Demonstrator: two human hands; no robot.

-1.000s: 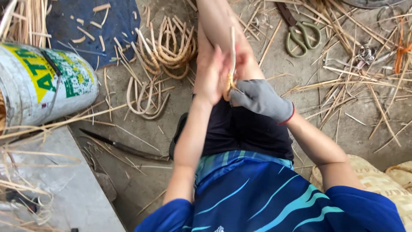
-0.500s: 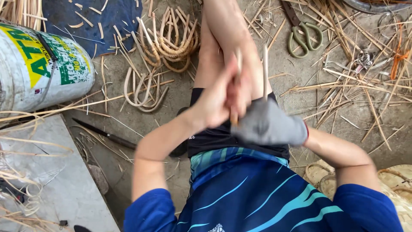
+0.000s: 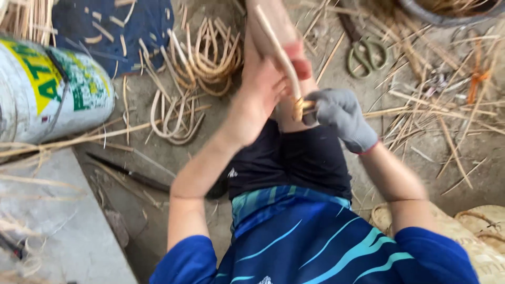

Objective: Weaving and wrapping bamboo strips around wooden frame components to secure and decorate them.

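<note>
Pale cane strip (image 3: 278,51) is pinched by the bare left hand (image 3: 263,92) and the grey-gloved right hand (image 3: 336,113). It should be held tight and bent slowly.

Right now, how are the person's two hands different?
The right hand wears a grey glove, while the left hand is bare. The left hand grips the long cane strip higher up, while the right hand pinches it lower down, near its end. Both hold the same strip, close together above the person's knee.
</note>
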